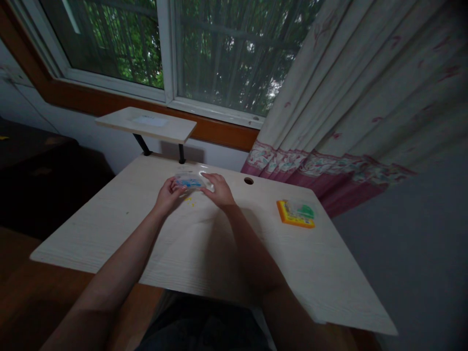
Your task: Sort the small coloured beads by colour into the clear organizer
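Note:
Between my two hands is a clear plastic box [193, 181] with small blue pieces inside it. My left hand [168, 196] grips its left end, fingers curled round the side. My right hand [219, 190] holds the right end, thumb at the near edge and fingers over the far one. A few tiny yellow pieces [189, 200] lie on the table just in front of the box. How full the box is, and whether its lid is closed, I cannot make out.
On the pale wooden table [175, 258], an orange-yellow box [295, 222] with clear and green packs on top stands at the right. A raised shelf [124, 119] with a paper on it is at the back left. A round cable hole [248, 181] lies near the back edge, by the curtain [329, 146].

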Demonstrator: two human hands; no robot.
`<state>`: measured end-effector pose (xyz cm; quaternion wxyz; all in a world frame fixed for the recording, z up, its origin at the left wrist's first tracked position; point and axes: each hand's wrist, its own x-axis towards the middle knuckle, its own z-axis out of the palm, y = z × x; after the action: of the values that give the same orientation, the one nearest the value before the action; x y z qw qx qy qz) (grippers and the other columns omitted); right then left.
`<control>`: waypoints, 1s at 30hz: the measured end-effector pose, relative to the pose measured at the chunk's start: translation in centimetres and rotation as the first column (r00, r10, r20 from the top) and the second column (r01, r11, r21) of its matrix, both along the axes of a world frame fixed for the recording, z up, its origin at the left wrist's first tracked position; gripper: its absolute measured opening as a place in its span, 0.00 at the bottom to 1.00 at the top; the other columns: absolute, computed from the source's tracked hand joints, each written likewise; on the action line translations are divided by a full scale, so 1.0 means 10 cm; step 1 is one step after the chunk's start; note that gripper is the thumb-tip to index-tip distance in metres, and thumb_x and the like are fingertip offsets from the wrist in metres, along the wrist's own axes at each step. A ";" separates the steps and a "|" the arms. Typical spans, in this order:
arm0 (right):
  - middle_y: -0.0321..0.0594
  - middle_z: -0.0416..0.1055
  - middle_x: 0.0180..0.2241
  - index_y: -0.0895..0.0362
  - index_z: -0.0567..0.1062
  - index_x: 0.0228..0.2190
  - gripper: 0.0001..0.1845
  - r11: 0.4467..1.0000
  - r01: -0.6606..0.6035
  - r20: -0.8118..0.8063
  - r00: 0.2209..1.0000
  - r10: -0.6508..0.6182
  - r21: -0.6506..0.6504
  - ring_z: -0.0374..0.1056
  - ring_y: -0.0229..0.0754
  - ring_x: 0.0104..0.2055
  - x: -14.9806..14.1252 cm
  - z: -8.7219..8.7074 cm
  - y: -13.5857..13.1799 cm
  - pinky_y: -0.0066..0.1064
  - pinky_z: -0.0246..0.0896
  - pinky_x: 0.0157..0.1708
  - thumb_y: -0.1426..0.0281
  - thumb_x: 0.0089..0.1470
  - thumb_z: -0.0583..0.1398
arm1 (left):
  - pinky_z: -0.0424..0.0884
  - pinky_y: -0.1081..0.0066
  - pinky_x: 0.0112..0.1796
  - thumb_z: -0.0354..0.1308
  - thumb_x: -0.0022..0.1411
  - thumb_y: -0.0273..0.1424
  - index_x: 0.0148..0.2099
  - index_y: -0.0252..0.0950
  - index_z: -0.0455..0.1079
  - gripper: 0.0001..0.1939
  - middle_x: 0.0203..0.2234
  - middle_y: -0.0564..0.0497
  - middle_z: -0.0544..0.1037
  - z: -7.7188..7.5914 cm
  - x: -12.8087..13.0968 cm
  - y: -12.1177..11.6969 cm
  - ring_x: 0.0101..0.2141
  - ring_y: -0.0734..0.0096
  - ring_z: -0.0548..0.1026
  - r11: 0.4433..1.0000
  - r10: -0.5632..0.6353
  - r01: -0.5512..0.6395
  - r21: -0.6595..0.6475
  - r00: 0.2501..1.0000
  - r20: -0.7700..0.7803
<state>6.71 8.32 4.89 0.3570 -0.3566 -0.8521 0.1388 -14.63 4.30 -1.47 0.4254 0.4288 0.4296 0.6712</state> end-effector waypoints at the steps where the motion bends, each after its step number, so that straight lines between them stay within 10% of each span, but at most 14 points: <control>1: 0.45 0.72 0.54 0.52 0.72 0.56 0.27 0.997 -0.061 0.043 0.997 0.059 0.048 0.65 0.45 0.57 -0.02 0.02 0.01 0.39 0.59 0.60 0.63 0.55 0.65 | 0.73 0.60 0.47 0.73 0.46 0.37 0.50 0.39 0.67 0.29 0.42 0.48 0.78 0.02 0.02 -0.02 0.41 0.67 0.77 1.000 -0.017 0.017 -0.012 1.000 -0.001; 11: 0.41 0.75 0.53 0.54 0.75 0.52 0.17 0.989 -0.133 0.192 0.974 0.119 0.061 0.71 0.40 0.55 -0.21 -0.11 -0.03 0.34 0.63 0.58 0.68 0.64 0.56 | 0.73 0.64 0.48 0.72 0.49 0.40 0.47 0.39 0.69 0.25 0.44 0.49 0.78 0.10 0.12 -0.13 0.43 0.66 0.77 0.977 -0.207 0.210 -0.034 0.976 0.069; 30: 0.44 0.74 0.54 0.57 0.69 0.55 0.18 0.982 -0.057 0.329 0.944 -0.007 0.183 0.72 0.41 0.53 -0.37 -0.14 -0.30 0.31 0.65 0.54 0.71 0.67 0.49 | 0.75 0.72 0.33 0.74 0.40 0.48 0.36 0.36 0.65 0.30 0.27 0.56 0.75 0.12 0.17 -0.13 0.28 0.75 0.75 0.989 0.070 -0.061 -0.135 0.996 0.062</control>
<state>3.05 5.36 3.45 0.2407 -0.3282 -0.9134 0.0002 -12.97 2.96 -0.25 0.4448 0.3623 0.4728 0.6688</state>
